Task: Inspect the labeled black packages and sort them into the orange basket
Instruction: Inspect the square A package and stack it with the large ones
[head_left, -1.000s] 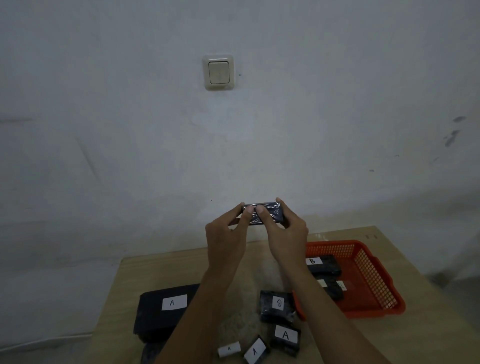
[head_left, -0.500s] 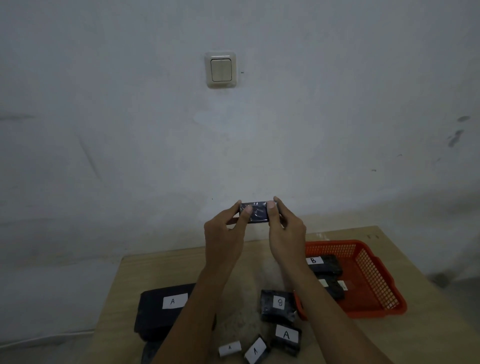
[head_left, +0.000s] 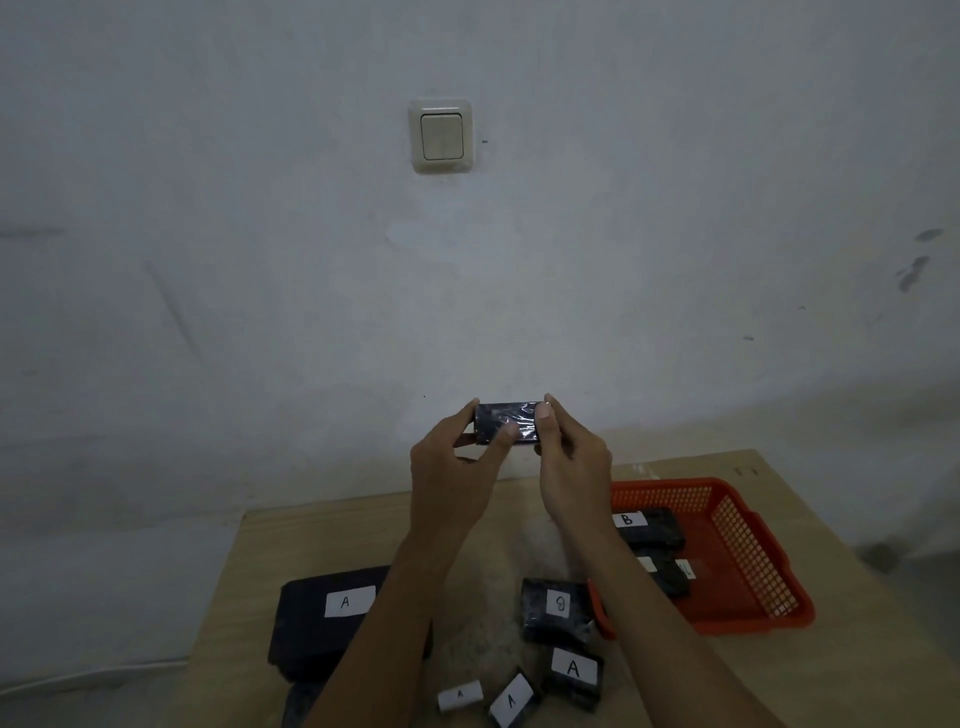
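A small black wrapped package (head_left: 506, 422) is raised in front of the wall, above the table. My left hand (head_left: 454, 473) pinches its left end and my right hand (head_left: 569, 465) pinches its right end. No label shows on the side facing me. The orange basket (head_left: 748, 566) stands at the right of the table and holds two black packages, one labelled B (head_left: 647, 525) and another (head_left: 667, 571) in front of it. A large black package labelled A (head_left: 322, 618) lies at the left.
Between my forearms and the basket lie a black package with a B label (head_left: 556, 610), one marked A (head_left: 574, 673), a tilted one marked A (head_left: 511, 701) and a small white-labelled piece (head_left: 460, 696). The wooden table (head_left: 857, 670) meets a white wall carrying a light switch (head_left: 441, 136).
Both hands have lifted the small package slightly higher and turned it between the fingers. Everything on the table lies as before.
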